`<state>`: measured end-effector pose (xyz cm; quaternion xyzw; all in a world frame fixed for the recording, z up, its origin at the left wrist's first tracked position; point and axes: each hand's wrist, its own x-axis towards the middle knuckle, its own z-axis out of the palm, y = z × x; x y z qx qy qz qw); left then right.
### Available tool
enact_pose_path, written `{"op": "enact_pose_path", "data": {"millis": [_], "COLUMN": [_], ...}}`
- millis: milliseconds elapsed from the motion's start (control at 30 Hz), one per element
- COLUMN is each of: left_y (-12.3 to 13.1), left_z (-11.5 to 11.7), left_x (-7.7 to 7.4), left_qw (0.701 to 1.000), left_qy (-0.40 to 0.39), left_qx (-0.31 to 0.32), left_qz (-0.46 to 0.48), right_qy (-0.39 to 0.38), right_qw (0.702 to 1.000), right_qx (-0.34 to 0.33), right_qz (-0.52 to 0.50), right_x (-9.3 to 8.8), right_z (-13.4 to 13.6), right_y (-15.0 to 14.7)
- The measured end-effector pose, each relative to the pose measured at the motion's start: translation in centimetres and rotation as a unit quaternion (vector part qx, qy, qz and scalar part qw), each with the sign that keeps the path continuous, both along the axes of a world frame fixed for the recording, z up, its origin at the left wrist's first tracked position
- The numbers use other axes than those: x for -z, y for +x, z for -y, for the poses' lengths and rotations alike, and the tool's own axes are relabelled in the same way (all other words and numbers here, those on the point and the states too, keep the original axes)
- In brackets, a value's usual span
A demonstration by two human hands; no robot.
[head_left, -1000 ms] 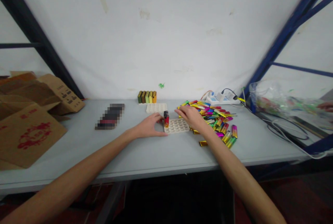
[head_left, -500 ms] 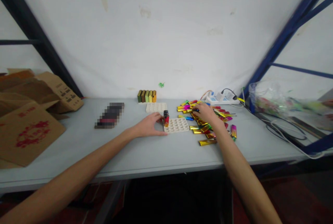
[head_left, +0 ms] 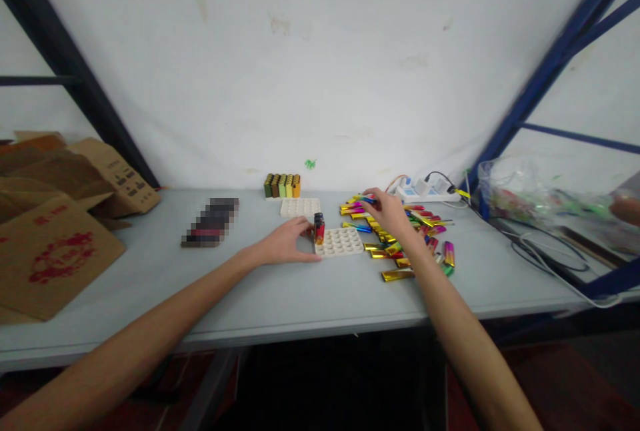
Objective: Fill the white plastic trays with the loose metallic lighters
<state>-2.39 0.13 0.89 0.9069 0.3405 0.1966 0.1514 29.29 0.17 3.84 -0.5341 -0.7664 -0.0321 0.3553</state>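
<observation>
My left hand (head_left: 286,241) curves round the left end of a white tray (head_left: 345,249) with rows of round holes, thumb at its near corner and fingers at the far side. In the tray's left end stand a few red lighters (head_left: 320,232) with black tops, close to my left fingers. My right hand (head_left: 389,209) is over the far part of a pile of shiny lighters (head_left: 395,274) in gold, pink, blue and green. Its thumb and fingers pinch a blue lighter (head_left: 369,200), partly hidden by the hand.
Behind stand a second white tray (head_left: 300,207) and a block of upright green, brown and yellow lighters (head_left: 283,185). Cardboard boxes (head_left: 65,251) and a pixelated dark item (head_left: 210,223) lie left. A power strip (head_left: 433,191), cables and a plastic bag (head_left: 515,187) are right.
My right hand has risen slightly and drawn back from the pile, with a blue lighter now showing between its fingers. My left hand and the tray have stayed put.
</observation>
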Motion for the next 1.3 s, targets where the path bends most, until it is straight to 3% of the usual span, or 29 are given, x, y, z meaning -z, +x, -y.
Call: {"op": "enact_pose_path", "data": {"millis": [233, 400, 567, 633, 833, 933, 1033, 1200, 1300], "left_y": [0.0, 0.0, 0.0, 0.0, 0.0, 0.0, 0.0, 0.1, 0.1], "left_z": [0.0, 0.0, 0.0, 0.1, 0.1, 0.1, 0.0, 0.0, -0.1], "left_x": [0.1, 0.1, 0.1, 0.0, 0.0, 0.1, 0.1, 0.1, 0.1], "left_qw": [1.0, 1.0, 1.0, 1.0, 1.0, 1.0, 1.0, 1.0, 1.0], "left_qy": [0.007, 0.001, 0.001, 0.001, 0.005, 0.008, 0.011, 0.009, 0.011], "left_qx": [0.003, 0.007, 0.006, 0.006, 0.007, 0.008, 0.008, 0.017, 0.018], "left_qz": [0.0, 0.006, 0.006, 0.005, 0.01, 0.011, 0.016, 0.014, 0.015], "right_qy": [0.005, -0.005, -0.144, -0.16, -0.125, -0.117, -0.149, -0.277, -0.298], "right_qw": [0.996, 0.972, 0.92, 0.917, 0.956, 0.957, 0.935, 0.865, 0.846], "right_qx": [-0.044, -0.167, -0.241, -0.237, -0.19, -0.166, -0.141, -0.125, -0.111], "right_qz": [-0.073, -0.166, -0.274, -0.279, -0.186, -0.208, -0.288, -0.399, -0.427], "right_x": [0.5, 0.8, 1.3, 1.4, 0.7, 0.7, 1.3, 2.1, 2.0], "right_z": [0.2, 0.4, 0.7, 0.9, 2.4, 2.7, 2.4, 1.8, 1.9], "right_y": [-2.3, -3.1, -3.8, -4.2, -5.5, -6.3, -7.0, -7.7, -8.1]}}
